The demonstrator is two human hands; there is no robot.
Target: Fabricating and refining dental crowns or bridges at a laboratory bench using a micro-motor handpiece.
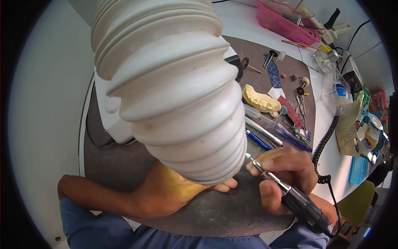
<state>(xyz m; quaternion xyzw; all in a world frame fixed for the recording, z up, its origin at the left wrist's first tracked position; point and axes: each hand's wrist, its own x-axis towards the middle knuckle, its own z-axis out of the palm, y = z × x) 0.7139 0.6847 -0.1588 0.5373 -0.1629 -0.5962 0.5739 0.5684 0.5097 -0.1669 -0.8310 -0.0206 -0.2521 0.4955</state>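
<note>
A rotary handpiece [302, 203] with a silver neck and black body lies in my right hand [292, 166], its fingers closed around it pen-fashion. Its pale green tip [248, 155] points up-left, close beside the mouth of a wide white corrugated hose [182, 99]. That hose covers much of the middle of the view. My left hand [168, 191] is mostly behind the hose's lower end. Only its back, in yellowish light, and a few fingertips pressed together show; whatever it holds is hidden. A blue pen [258, 139] lies above my right hand.
On the dark mat [199, 222] at right are a cream dental cast [260, 99], a dark red strip [289, 111] and several burs. A pink basket [286, 23] stands at the back. A coiled black cord [325, 143] runs along the right; a woven basket [349, 128] stands beyond it.
</note>
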